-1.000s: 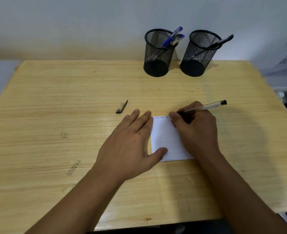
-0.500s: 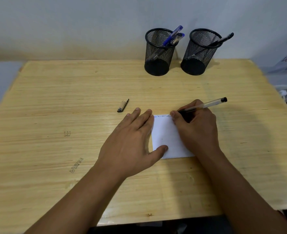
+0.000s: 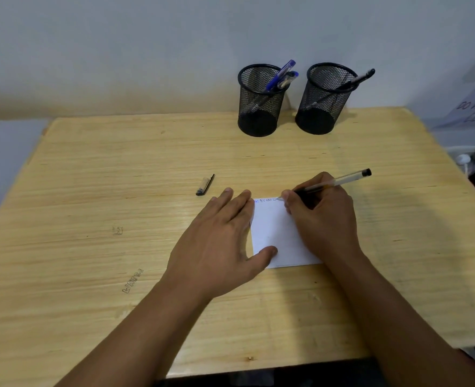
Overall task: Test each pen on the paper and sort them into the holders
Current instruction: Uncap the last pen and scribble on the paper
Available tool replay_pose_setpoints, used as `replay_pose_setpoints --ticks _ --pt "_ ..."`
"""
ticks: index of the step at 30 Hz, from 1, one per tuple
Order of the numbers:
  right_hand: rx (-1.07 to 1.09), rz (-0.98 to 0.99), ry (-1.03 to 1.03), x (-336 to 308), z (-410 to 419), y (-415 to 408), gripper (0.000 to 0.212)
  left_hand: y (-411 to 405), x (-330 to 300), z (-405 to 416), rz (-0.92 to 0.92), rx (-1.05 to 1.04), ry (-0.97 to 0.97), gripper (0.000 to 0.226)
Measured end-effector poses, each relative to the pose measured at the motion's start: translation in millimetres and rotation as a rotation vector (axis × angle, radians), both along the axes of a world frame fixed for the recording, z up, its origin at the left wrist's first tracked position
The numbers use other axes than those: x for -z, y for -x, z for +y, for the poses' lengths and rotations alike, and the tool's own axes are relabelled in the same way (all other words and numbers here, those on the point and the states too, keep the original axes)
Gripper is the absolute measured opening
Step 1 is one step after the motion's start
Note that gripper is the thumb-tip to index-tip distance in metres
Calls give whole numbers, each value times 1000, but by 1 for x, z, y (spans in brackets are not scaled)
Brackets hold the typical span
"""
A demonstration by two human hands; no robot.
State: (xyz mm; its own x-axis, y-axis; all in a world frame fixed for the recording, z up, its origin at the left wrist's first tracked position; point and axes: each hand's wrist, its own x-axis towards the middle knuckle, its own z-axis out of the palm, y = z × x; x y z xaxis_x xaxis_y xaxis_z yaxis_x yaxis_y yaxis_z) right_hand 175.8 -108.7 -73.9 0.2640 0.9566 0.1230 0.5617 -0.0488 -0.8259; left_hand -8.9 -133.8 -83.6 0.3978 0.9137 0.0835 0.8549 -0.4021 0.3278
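Step in hand: testing a pen on the paper. Right hand (image 3: 324, 219) with fingers (image 3: 286, 197) closed round the clear-barrelled pen (image 3: 339, 180), tip down at the top edge of the paper (image 3: 275, 233), beside a short row of small written marks. Pen slanted, black end plug pointing up and to the right. Left hand (image 3: 219, 241) flat, fingers spread and gripping nothing, thumb and fingertips pressing on the paper's left edge to steady it.

Pen cap (image 3: 205, 185) lying loose on the tabletop (image 3: 91, 191), left of the paper and apart from both hands.

Two holders at the far edge: left holder (image 3: 258, 107) with two blue-capped pens, right holder (image 3: 324, 104) with one black pen. No other loose pens in view, so probably the last to sort.

Next move, as judged: lift tip, check whether the mark shows, fetch and refit cap, drop pen into the matching holder.

Materials: holders of black wire mesh, round, slightly tapered, solid dark base. Tabletop pale wood grain, smooth, a few scribbled marks. Paper small, white, thin, nearly square; liable to slide if unpinned.
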Motion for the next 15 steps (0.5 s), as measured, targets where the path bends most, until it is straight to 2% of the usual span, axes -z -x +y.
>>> replay_pose_setpoints --ticks 5,11,15 --pt "54 177 0 -7 -1 -8 13 0 -3 1 -15 -13 12 89" --pt "22 308 85 -15 0 -18 12 0 -3 1 -24 -26 46 90" --pt "43 339 94 -20 -5 -23 6 0 -6 2 -64 -17 47 79"
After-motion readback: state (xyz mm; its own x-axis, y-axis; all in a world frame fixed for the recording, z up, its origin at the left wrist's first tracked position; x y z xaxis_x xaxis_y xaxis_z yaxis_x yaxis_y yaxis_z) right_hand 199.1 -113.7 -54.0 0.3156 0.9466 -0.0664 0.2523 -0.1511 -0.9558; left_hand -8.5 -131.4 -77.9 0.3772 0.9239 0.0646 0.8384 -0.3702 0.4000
